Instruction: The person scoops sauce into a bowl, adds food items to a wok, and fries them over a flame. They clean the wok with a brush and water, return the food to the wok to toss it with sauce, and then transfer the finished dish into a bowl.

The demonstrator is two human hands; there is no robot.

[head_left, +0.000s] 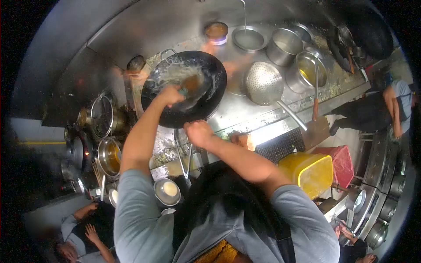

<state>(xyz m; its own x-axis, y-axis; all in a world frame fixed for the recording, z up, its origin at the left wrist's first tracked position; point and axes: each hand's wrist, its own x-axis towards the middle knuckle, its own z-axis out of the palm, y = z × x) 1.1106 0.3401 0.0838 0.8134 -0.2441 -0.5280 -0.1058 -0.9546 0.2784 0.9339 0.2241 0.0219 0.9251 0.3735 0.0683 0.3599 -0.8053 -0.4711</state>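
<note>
A large black wok (151, 94) sits tilted on the range, with cloudy, foamy liquid inside. My left hand (170, 95) reaches over it, closed around a brush (191, 84) with blurred brown bristles against the inner surface. My right hand (199, 133) is closed at the wok's near rim, where the grip itself is hidden under the fingers. A loop handle (167, 52) shows on the wok's far side. Just below the wok lie long metal tongs or handles (183, 160), partly hidden by my apron.
To the right are a perforated strainer (264, 83), a steel pot (285, 46) and a pot with yellow liquid (302, 72). Lit burners (217, 33) (138, 65) flank the wok. Yellow bin (307, 173) and red bin (342, 164) stand right. Other people work at both sides.
</note>
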